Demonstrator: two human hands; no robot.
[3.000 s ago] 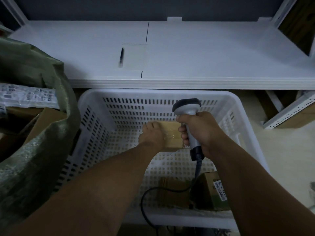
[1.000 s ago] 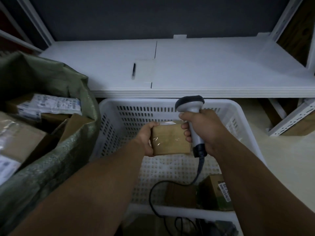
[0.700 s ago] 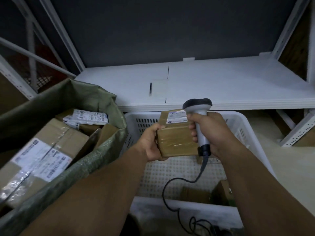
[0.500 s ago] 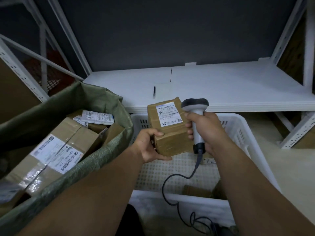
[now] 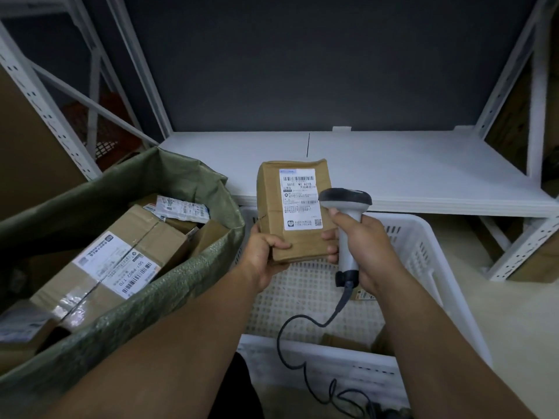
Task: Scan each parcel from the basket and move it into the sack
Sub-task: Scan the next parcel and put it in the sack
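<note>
My left hand (image 5: 264, 252) grips the lower left corner of a brown cardboard parcel (image 5: 273, 207), held upright above the white perforated basket (image 5: 423, 255). Its white barcode label (image 5: 301, 199) faces me. My right hand (image 5: 367, 247) grips the handle of a grey corded barcode scanner (image 5: 346, 207), whose head sits just right of the label; its fingertips also touch the parcel's right edge. The green woven sack (image 5: 145, 303) stands open at the left with several labelled parcels (image 5: 112, 261) inside. More parcels (image 5: 344, 343) lie low in the basket, partly hidden by its near rim.
A white shelf board (image 5: 408, 167) runs behind the basket, framed by white metal rack uprights (image 5: 511, 86). The scanner's black cable (image 5: 302, 358) loops over the basket's near rim to the floor. A dark wall panel backs the shelf.
My left hand lifted the parcel out of the basket and turned it upright so its label faces me. My right hand brought the scanner up beside the label. My view tilted upward.
</note>
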